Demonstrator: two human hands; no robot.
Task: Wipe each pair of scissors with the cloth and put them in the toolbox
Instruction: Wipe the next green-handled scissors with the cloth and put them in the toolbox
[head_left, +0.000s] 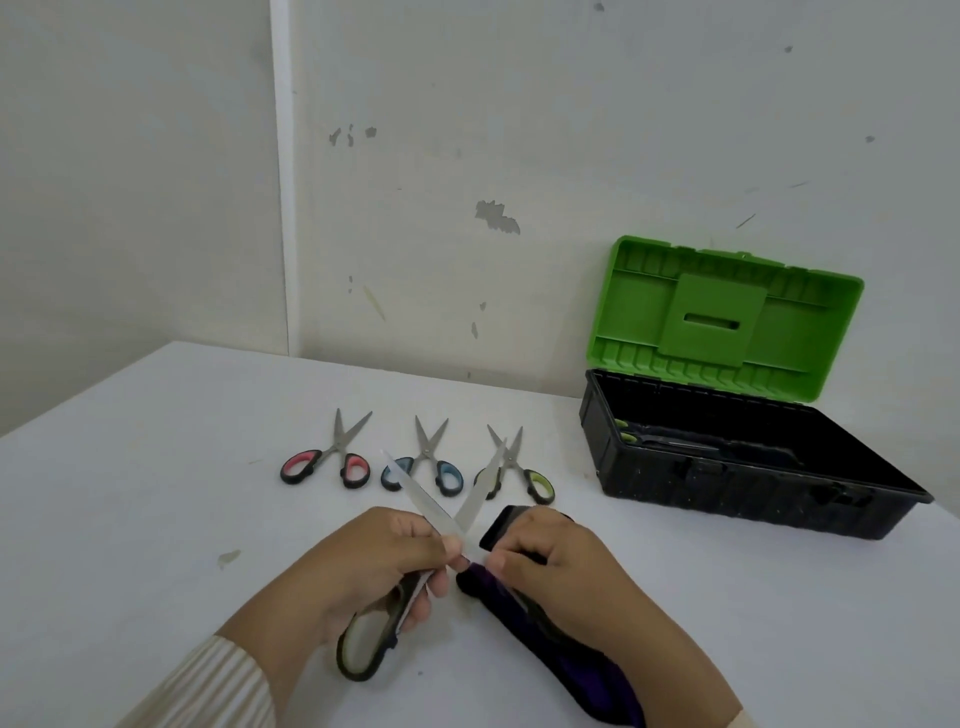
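Steel scissors (415, 486), blades spread and pointing away, gripped near the pivot by my left hand (374, 566); my right hand (561, 566) pinches the cloth (566, 665) beside them. The toolbox (727, 493) stands open beyond my right hand.

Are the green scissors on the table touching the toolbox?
Apart. The head view shows a strip of bare white table between the green scissors and the toolbox, so they do not meet.
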